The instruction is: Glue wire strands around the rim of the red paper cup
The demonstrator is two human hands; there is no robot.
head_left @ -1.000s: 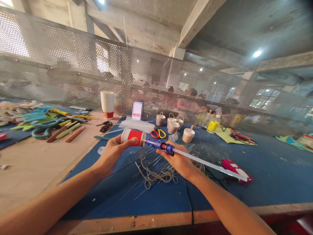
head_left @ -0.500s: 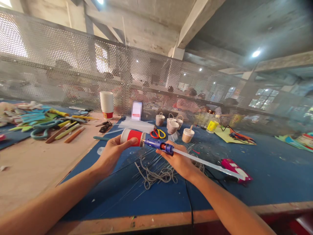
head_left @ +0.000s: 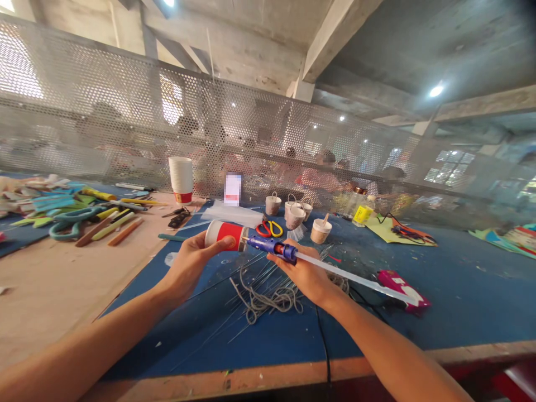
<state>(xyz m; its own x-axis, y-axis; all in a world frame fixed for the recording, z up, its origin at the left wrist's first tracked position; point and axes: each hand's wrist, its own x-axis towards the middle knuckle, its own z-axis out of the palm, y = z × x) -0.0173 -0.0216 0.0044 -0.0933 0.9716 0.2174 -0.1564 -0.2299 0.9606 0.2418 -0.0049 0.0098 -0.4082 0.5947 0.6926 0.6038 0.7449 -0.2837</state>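
Note:
My left hand (head_left: 190,259) is closed around a red and white paper cup (head_left: 231,230), which lies sideways in the air above the blue mat. From the right, my right hand (head_left: 302,271) grips a blue hot glue gun (head_left: 268,245). Its nozzle tip meets the cup near the right-hand end; whether glue is coming out is too small to see. A long clear glue stick (head_left: 355,275) sticks out of the gun's back. Below both hands, grey cord (head_left: 274,300) lies tangled with thin wires on the mat. Red and yellow handled scissors (head_left: 269,228) lie just behind the gun.
Several small buckets (head_left: 295,215) and a tub with a stick (head_left: 321,230) stand behind. A stack of paper cups (head_left: 181,180) is at back left, near tools and teal scissors (head_left: 67,230). A magenta packet (head_left: 402,290) lies right. Perforated metal screen (head_left: 251,123) spans the back.
The cup and glue gun keep almost the same pose, tip still against the cup. The whole view has shifted very slightly.

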